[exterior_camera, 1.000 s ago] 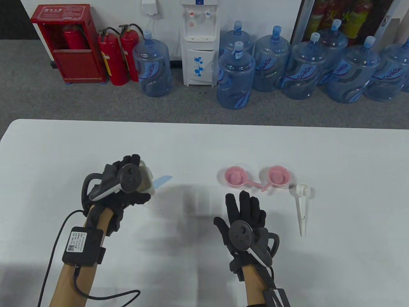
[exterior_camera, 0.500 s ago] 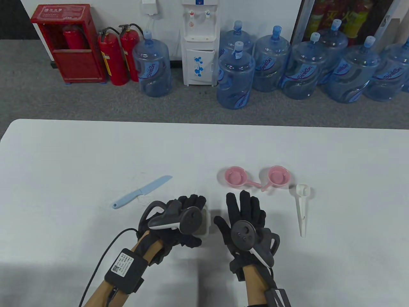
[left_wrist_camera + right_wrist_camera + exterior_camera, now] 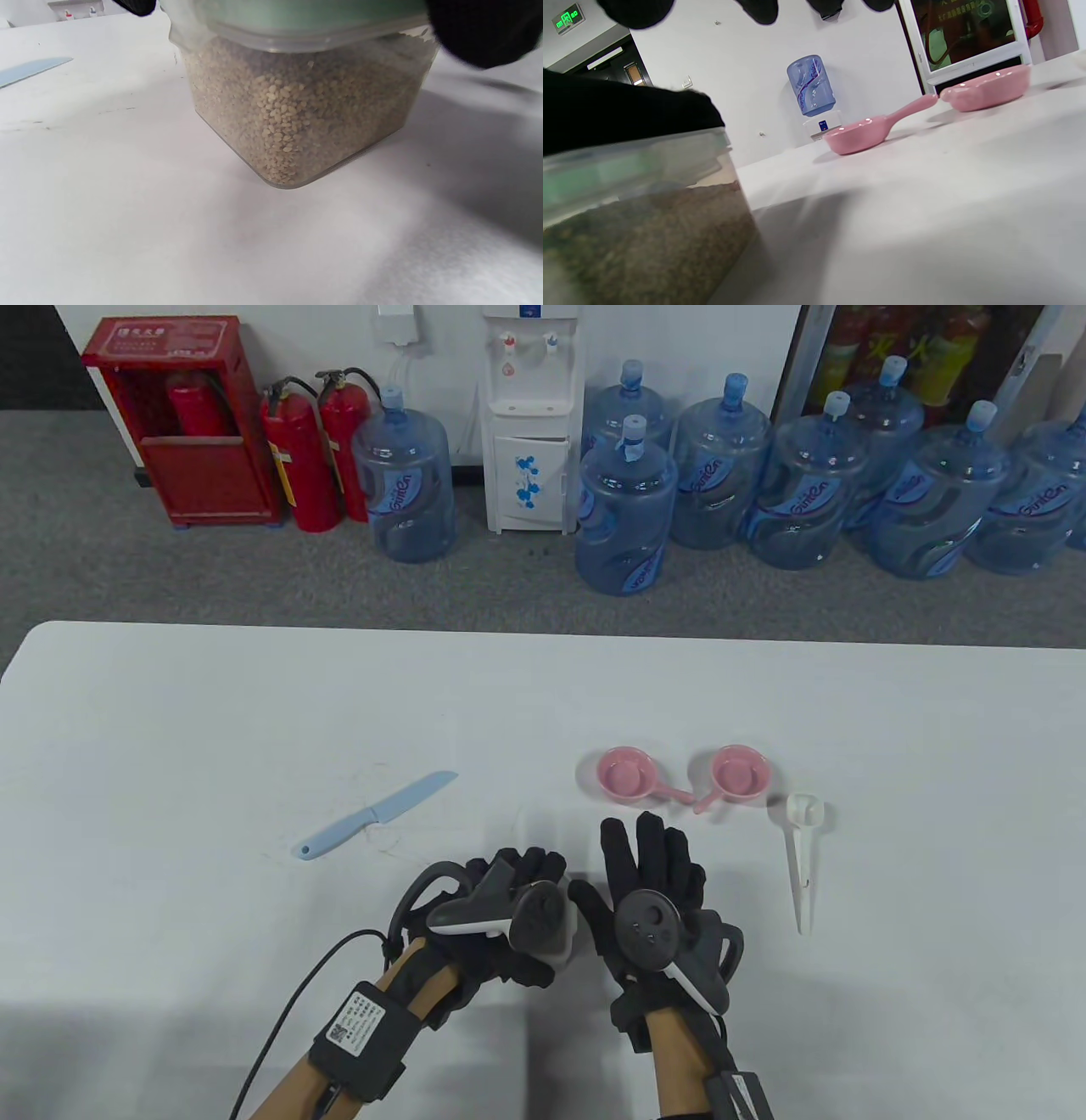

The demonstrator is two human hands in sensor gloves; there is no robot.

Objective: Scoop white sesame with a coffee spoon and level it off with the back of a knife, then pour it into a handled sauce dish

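**Sesame tub just set down, scooping not started**

Sesame container [image 3: 297, 106] is a clear square tub with a green lid, well filled with pale seeds, and it sits on the worktop [image 3: 254, 704] at the near middle. My left hand [image 3: 509, 916] covers it from above, its grip curled down over the lid; the left wrist view shows a gloved fingertip at the lid edge. The lid looks closed. My right hand [image 3: 653, 899] lies flat just beside the tub, fingers straight, holding nothing.

Progress: I'd call this the very start. Nothing scooped, nothing levelled, nothing poured. Still to do: lid off, pick up the spoon, scoop, fetch the knife, level with its back, tip into a dish.

Coffee spoon [image 3: 802, 857], white, lies right of my right hand, bowl end away from me, untouched. Blue knife [image 3: 377, 814] lies left of the tub, well apart, handle toward me. Two pink handled sauce dishes [image 3: 626, 774] [image 3: 740, 770] sit just beyond my right hand, their handles angled toward each other and nearly meeting; both look empty.

Obstacles: nothing blocks the spoon or knife. The dishes are close together, so a pour could spill between them. Water bottles [image 3: 628, 509] and fire extinguishers [image 3: 293, 458] stand on the floor behind, out of the way.
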